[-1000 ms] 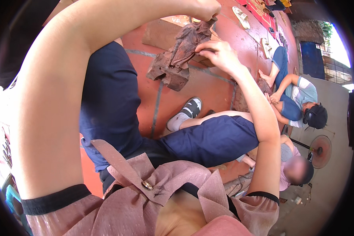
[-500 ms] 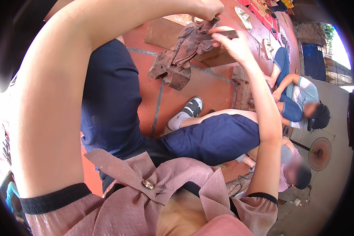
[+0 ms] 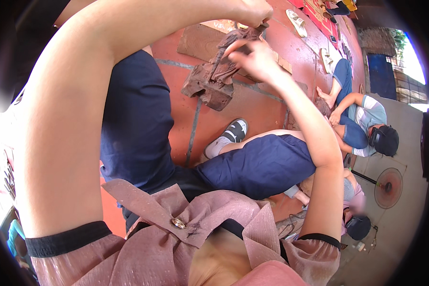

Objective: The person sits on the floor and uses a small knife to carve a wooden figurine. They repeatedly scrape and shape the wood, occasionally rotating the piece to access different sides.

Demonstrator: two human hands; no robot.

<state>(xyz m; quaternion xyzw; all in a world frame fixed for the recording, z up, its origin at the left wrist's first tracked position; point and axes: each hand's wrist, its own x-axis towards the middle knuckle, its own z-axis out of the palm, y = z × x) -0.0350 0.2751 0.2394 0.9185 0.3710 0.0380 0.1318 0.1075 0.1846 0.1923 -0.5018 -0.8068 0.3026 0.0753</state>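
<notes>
A reddish-brown carved wooden figure (image 3: 226, 45) on a blocky base (image 3: 207, 86) leans at a slant in front of me. At its upper end, my left hand (image 3: 256, 12) is closed round the top of the carving, the fingers partly hidden. My right hand (image 3: 258, 61) lies against the figure's middle, blurred by motion. Between its thumb and fingers shows part of a dark brown strip (image 3: 244, 49), whose material I cannot tell.
Wooden boards (image 3: 200, 40) lie on the red tiled floor behind the carving. My sandalled foot (image 3: 234, 129) rests below it. Two people sit at the right, one in a dark cap (image 3: 386, 140), near a standing fan (image 3: 388, 187). Pale sandals (image 3: 296, 23) lie farther off.
My right hand has moved left and slightly down along the carving, the dark strip moving with it. My left hand keeps its hold, and the carving has barely shifted.
</notes>
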